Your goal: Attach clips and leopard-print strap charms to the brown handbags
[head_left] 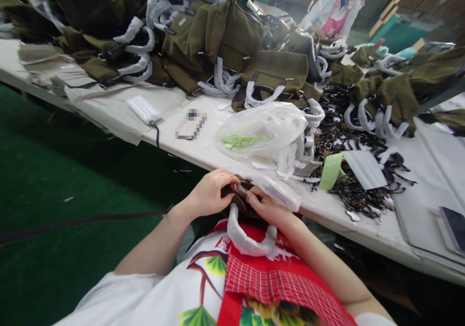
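Close to my body, at the table's front edge, is a dark brown bag (242,204) with a white-wrapped handle (250,242) hanging over my red apron. My left hand (214,190) pinches the bag's opening, with thumb and fingers on its edge. On the opposite side, my right hand (267,205) grips the opening too, thumb on top. A brown inner part shows between the hands; the bag's inside is mostly hidden. Just beyond my hands lies a clear plastic bag (265,130) with green slips inside.
Olive bags (214,35) with wrapped handles are heaped along the table (167,139). A phone (191,124) and a white power strip (142,109) lie at left. Black cords and small metal parts (348,190) are piled at right. A person in a pink apron (334,23) is behind.
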A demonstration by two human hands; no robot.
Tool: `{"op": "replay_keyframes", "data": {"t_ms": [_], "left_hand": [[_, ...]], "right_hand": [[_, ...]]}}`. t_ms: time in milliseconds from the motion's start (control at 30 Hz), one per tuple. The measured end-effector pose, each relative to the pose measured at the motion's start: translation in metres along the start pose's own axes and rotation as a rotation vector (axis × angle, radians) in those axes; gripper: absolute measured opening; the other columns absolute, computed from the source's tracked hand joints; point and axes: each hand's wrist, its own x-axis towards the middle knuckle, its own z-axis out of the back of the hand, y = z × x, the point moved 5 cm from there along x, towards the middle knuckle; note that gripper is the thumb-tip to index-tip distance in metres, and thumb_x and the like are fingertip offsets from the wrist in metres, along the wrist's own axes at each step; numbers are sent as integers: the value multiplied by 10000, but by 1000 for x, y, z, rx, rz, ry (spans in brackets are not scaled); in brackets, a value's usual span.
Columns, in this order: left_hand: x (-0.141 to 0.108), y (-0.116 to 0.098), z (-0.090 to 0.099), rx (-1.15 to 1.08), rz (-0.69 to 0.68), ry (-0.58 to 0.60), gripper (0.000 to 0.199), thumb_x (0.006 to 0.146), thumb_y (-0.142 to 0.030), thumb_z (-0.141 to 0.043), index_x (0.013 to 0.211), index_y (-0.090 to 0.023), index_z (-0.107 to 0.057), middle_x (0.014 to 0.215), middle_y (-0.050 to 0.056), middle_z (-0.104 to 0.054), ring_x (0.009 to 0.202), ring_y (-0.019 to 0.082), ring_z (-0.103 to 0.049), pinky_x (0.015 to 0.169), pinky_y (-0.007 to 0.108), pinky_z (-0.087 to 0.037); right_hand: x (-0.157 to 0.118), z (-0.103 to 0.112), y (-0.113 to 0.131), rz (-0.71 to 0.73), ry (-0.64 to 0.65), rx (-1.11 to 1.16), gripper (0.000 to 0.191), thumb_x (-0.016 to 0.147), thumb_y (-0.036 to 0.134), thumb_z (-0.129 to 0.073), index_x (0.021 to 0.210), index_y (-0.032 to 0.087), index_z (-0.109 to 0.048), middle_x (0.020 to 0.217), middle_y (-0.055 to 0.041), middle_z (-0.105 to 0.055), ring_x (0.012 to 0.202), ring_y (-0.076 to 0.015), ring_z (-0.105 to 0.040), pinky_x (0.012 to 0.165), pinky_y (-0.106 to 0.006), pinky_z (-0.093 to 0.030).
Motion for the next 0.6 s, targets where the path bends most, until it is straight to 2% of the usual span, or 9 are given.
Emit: {"op": "replay_keyframes", "data": {"t_ms": [167, 300, 367, 433, 533, 600], "left_hand": [[-1, 12, -2, -49, 61, -17, 188, 777, -105, -647, 947, -180, -675, 863, 33, -684, 869, 192, -627, 828, 310, -494], [-2, 14, -3, -142, 87, -49, 183, 772, -115, -663, 942, -184, -677, 853, 21, -689, 829, 174, -647, 803, 291, -511], [-2, 13, -2, -243, 113, -58, 199, 769, -115, -655, 956, -182, -659, 857, 12, -696, 798, 158, -661, 784, 272, -521], [-2, 12, -1, -327, 150, -53, 202, 766, -111, -638, 955, -181, -635, 835, 0, -702, 758, 146, -671, 755, 254, -527], [2, 12, 0, -358, 191, -48, 161, 789, -157, -622, 947, -188, -616, 793, -11, -703, 724, 149, -677, 716, 249, -528], [5, 11, 0, -323, 197, -23, 114, 812, -188, -602, 925, -197, -618, 783, -12, -703, 720, 155, -676, 708, 255, -526]], "right_hand": [[-1, -9, 5, -56, 86, 13, 346, 960, 311, -454, 682, 212, -636, 642, 0, -616, 639, -145, -561, 681, -273, -441], [-2, -8, 8, -81, 52, 34, 332, 962, 319, -469, 707, 199, -644, 654, -5, -628, 656, -143, -581, 690, -261, -451], [-4, -2, 11, -87, -17, 61, 257, 951, 331, -496, 815, 198, -668, 742, -21, -671, 731, -157, -619, 741, -267, -472], [-6, 5, 16, -98, -83, 126, 195, 933, 330, -528, 1008, 209, -661, 915, -38, -712, 857, -177, -656, 815, -283, -490], [-6, 10, 22, -101, -96, 262, 318, 904, 274, -548, 1219, 253, -581, 1139, -29, -695, 1029, -184, -659, 914, -295, -489], [-4, 8, 24, -84, -57, 318, 352, 899, 236, -534, 1247, 278, -566, 1163, -10, -685, 1052, -171, -655, 936, -290, -484]]}}
